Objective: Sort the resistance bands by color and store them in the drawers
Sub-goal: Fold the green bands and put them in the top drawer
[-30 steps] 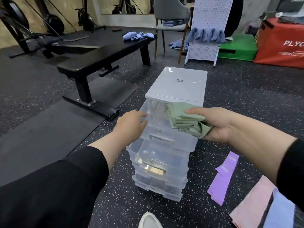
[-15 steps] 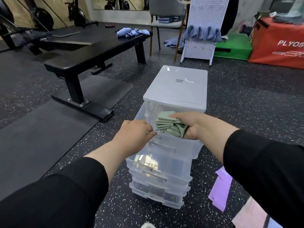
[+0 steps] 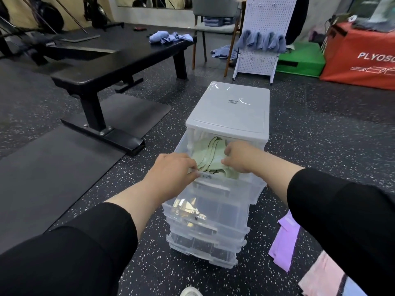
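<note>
- Head view: a clear plastic drawer unit with a white top stands on the speckled floor, and its top drawer is pulled out toward the person.
- Green bands now lie inside that top drawer, a loose pile spread against its front wall; half a second ago they were a folded bundle held above the drawer's edge in the right hand.
- Right hand has come down into the drawer and rests on the green pile with its fingers curled onto the bands; whether it is still gripping them or only pressing them down cannot be told.
- Left hand has moved from beside the bundle to the drawer's front edge, where its fingers curl over the rim near the handle.
- Lower drawers are each pulled out a little, stepped one under another, as in the earlier frames.
- Purple bands lie flat on the floor right of the unit, with a pink band nearer the bottom edge, partly hidden by the right sleeve.
- A black bench stands left of the unit, with blue cloths on its far end, and a white pegboard stands behind, hung with more blue cloth.
</note>
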`<state>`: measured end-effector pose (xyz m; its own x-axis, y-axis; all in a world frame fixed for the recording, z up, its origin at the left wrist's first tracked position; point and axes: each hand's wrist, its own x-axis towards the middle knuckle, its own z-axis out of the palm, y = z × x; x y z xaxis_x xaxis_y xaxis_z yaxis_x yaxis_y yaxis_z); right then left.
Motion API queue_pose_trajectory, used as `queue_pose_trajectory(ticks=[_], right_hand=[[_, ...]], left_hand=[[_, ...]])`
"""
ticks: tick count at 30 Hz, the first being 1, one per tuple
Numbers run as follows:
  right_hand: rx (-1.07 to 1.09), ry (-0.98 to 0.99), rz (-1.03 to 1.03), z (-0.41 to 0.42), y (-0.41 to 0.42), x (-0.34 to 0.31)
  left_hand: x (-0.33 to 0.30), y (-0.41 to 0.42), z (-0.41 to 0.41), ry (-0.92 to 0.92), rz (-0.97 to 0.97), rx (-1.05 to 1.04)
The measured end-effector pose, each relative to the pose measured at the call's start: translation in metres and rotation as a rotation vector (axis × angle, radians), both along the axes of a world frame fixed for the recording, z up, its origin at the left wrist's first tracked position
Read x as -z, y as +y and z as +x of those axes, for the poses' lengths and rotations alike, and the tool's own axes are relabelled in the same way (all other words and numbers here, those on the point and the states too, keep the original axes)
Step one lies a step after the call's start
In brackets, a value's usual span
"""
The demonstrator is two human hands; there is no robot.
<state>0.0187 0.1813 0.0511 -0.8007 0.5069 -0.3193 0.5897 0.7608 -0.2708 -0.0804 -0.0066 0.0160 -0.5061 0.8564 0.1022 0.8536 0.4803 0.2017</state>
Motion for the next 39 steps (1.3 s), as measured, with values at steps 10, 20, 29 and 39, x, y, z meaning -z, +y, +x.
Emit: queue_pose_trajectory(ticks=[10, 20, 29, 39], right_hand=[[-0.09, 0.275, -0.007, 0.026, 0.002, 0.004], [0.336, 0.684, -0.082, 0.129, -0.009, 0.04], [0.426, 0.556, -0.158, 0.122, -0.016, 0.059], [0.709, 0.72, -0.423, 0.089, 0.012, 0.063]], left_hand=[[-0.004, -0.007, -0.004, 0.001, 0.048, -0.019], [-0.009, -0.017, 0.0, -0.325, -0.026, -0.449], [0.004, -0.005, 0.02, -1.13, 0.418, -0.679], [-0.005, 0.037, 0.02, -1.308, 0.54, -0.647]])
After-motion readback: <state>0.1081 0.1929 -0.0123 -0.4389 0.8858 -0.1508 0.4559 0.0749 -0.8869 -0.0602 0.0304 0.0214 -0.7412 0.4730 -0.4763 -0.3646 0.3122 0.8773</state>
